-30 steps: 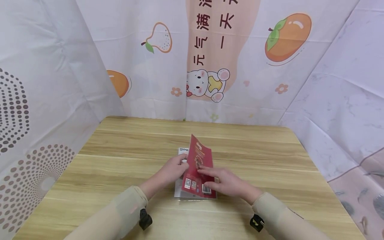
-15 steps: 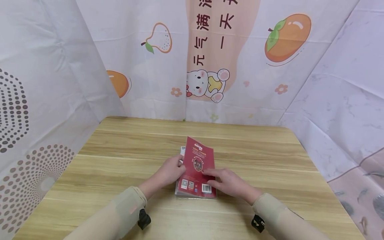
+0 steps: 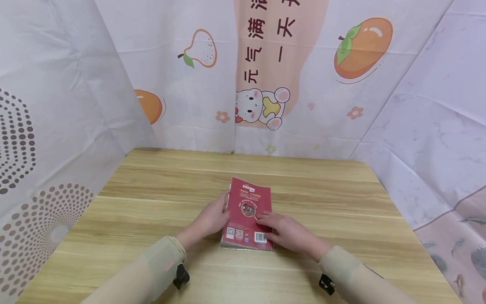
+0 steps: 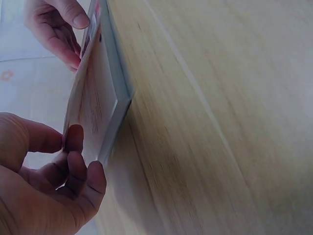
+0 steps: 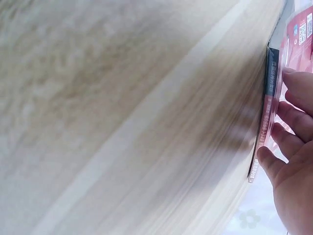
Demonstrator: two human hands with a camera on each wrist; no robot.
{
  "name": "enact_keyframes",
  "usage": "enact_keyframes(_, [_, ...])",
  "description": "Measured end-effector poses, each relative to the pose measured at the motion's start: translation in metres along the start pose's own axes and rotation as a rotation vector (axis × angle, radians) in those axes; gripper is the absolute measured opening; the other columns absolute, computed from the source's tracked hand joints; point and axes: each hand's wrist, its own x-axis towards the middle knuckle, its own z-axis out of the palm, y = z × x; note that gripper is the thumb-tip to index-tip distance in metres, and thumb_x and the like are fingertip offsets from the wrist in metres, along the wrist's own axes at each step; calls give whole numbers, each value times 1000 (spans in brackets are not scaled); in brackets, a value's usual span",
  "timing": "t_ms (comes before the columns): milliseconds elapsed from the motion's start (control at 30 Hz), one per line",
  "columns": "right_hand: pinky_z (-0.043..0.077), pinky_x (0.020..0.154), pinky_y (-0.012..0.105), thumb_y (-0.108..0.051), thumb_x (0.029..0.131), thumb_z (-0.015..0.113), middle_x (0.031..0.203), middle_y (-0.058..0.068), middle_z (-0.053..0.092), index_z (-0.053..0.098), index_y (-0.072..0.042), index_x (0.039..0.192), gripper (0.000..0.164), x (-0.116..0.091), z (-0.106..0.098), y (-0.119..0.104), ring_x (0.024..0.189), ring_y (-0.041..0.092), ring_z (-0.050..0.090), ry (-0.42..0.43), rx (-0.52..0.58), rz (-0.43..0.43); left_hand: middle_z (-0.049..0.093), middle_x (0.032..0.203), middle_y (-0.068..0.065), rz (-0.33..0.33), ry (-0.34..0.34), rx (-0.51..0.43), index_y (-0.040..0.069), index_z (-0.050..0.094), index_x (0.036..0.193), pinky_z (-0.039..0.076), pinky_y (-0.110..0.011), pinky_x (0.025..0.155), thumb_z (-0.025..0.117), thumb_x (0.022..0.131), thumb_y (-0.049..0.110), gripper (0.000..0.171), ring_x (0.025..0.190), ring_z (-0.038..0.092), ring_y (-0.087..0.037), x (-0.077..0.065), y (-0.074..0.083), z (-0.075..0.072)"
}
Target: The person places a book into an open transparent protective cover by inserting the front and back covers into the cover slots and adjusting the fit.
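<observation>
A book (image 3: pixel 248 198) with a red cover lies on the wooden table. Its cover bears white lettering, a round picture, two QR codes and a barcode. At the left edge, my left hand (image 3: pixel 214 216) pinches the cover between thumb and index finger. The left wrist view shows that cover lifted slightly off a printed page (image 4: pixel 95 105), with the other fingers curled below. Along the opposite side, my right hand (image 3: pixel 290 231) rests on the cover, its fingers touching near the spine (image 5: pixel 268 110). The dark and red spine carries text.
A wooden table (image 3: pixel 159 177) stretches around the book. White printed curtains with fruit and bear pictures (image 3: pixel 262 107) hang at the back and sides. Each wrist carries a black strapped device (image 3: pixel 181 276).
The red cover has come down from steeply raised to nearly flat, swinging left and downward. My left hand has moved slightly left with its edge. My right hand stays by the right side.
</observation>
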Motion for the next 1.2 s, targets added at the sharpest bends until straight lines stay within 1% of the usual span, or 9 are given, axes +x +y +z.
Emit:
enact_keyframes(133, [42,103,45,-29,93,66,140,6,52,55,-14,135,47,-1,1,0,131,22,43,4,-27,-18,57,130,-20,8,-7,38,5,25,150,48,-48,95,54,96,8,61,110,58,-28,0,-3,1])
enact_keyframes(200, [42,103,45,-29,92,66,140,6,52,54,-14,136,48,-1,2,0,131,22,43,7,-30,-21,56,131,-20,5,-10,63,5,26,149,47,-48,96,53,97,9,59,112,57,-28,0,-4,2])
enact_keyframes(400, [41,103,46,-27,92,67,141,7,52,55,-12,136,47,-1,5,1,131,24,42,22,-52,-43,58,130,-18,12,-7,146,2,27,149,49,-45,93,52,98,11,57,108,59,-25,-1,-7,4])
enact_keyframes(533, [40,103,49,-27,92,67,145,10,47,54,-12,137,49,-2,5,2,133,28,39,25,-68,-44,57,131,-17,37,-3,215,3,29,149,49,-45,94,53,99,14,56,110,60,-26,0,-8,6])
enact_keyframes(633, [38,105,50,-29,92,67,150,12,39,49,-14,141,55,-3,4,2,137,31,32,21,-59,0,63,122,-14,62,1,288,4,35,146,51,-44,90,54,99,19,53,105,62,-25,0,-9,7])
enact_keyframes(700, [37,105,52,-30,91,68,152,15,34,46,-15,143,59,-3,4,2,138,35,28,23,-50,31,65,118,-14,84,3,366,3,39,143,51,-44,90,56,98,21,52,104,61,-26,-1,-10,8])
enact_keyframes(867, [39,103,53,-38,87,71,155,17,27,41,-16,146,70,-4,2,2,139,38,24,24,-19,139,61,123,-17,94,-4,545,1,46,139,47,-46,95,59,96,25,51,110,56,-30,-5,-10,9])
enact_keyframes(1033, [43,101,50,-45,84,72,155,19,25,38,-15,148,78,-4,2,2,139,34,27,26,-7,229,60,116,-16,103,8,595,2,49,137,48,-46,88,60,95,28,51,99,53,-28,-5,-9,8])
enact_keyframes(1200, [43,100,50,-50,83,71,154,19,29,37,-14,148,82,-4,2,2,138,33,30,25,-7,279,56,107,-11,108,15,627,5,51,137,46,-40,78,61,94,28,50,89,46,-23,-5,-9,8])
